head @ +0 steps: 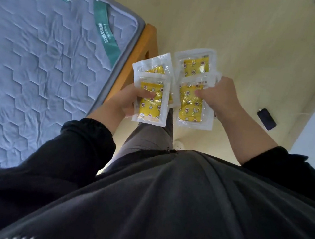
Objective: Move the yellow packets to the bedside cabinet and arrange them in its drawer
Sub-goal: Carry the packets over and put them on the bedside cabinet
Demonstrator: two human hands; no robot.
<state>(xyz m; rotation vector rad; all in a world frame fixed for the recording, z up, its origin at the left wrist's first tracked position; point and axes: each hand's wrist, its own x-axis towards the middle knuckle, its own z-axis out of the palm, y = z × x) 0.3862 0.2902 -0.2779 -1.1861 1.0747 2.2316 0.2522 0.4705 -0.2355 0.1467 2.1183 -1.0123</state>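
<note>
In the head view, your left hand (pixel 127 100) grips a fan of yellow packets (pixel 151 100), with the thumb across the front one. Your right hand (pixel 220 97) clamps a second bunch (pixel 190 105) at 3 o'clock of the first. Your fingers are hidden behind both, and the overlap makes each stack uncountable. Each packet is a clear pouch with a white rim around a yellow insert printed with stars and small figures, too blurred to read. Both bunches hang over the floor (pixel 234 29). The wooden bed frame (pixel 142 43) lies at 11 o'clock, and the mattress (pixel 41 48) is cut off at 9.
</note>
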